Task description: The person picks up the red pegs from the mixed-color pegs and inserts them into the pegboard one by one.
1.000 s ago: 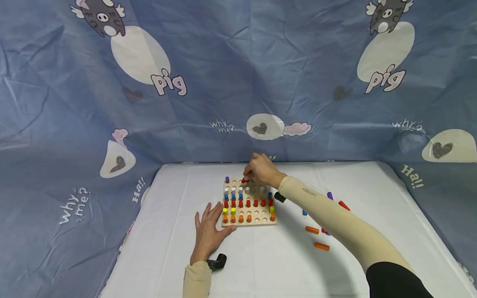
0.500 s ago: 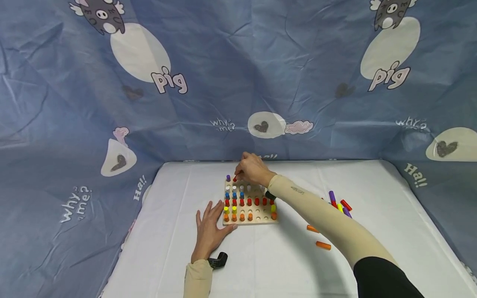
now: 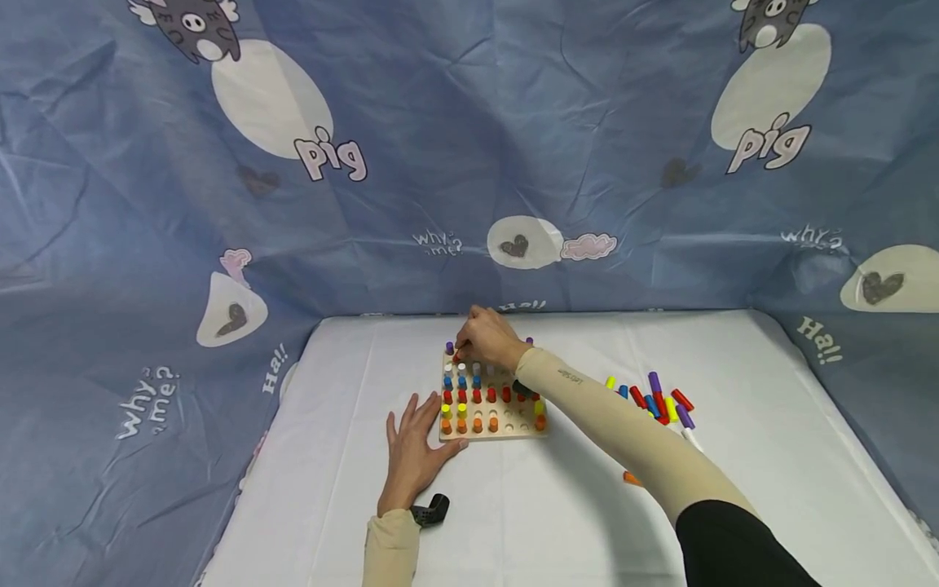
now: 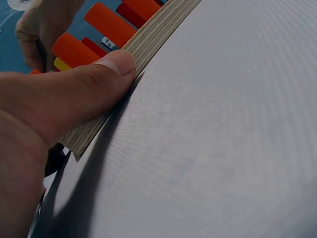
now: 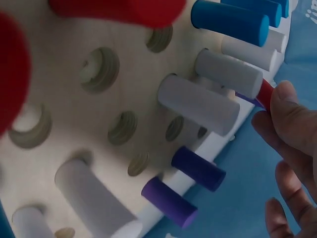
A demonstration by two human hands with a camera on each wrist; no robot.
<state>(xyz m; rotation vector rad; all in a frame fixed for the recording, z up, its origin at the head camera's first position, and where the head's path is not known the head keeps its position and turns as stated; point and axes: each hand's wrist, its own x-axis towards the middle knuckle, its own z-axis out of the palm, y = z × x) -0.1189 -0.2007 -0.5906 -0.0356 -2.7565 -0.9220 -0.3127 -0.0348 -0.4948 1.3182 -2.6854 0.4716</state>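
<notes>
Head view showed a square pale wooden pegboard (image 3: 493,401) lying on a table covered with white cloth (image 3: 557,522), its holes partly filled with upright cylindrical pegs in rows of orange, yellow, red, blue and white. The right hand (image 3: 486,338) reached over the far left part of the board, fingers curled together and pinching a short red wooden peg (image 3: 457,356) just beside a purple peg (image 3: 449,348) standing at the far left corner. In the right wrist view the red peg (image 5: 266,94) showed only as a small tip between the fingertips (image 5: 292,114), behind a row of white pegs (image 5: 198,104), with several holes open near them. The left hand (image 3: 415,451) lay flat on the cloth at the board's near left corner, fingers spread and straight; the left wrist view showed its thumb (image 4: 74,89) pressed against the layered plywood edge of the board (image 4: 148,44), next to orange pegs (image 4: 74,49). To the right of the board, well apart from it, a loose heap of coloured pegs (image 3: 656,402) lay on the cloth. A blue printed sheet (image 3: 469,147) hung behind the table.
</notes>
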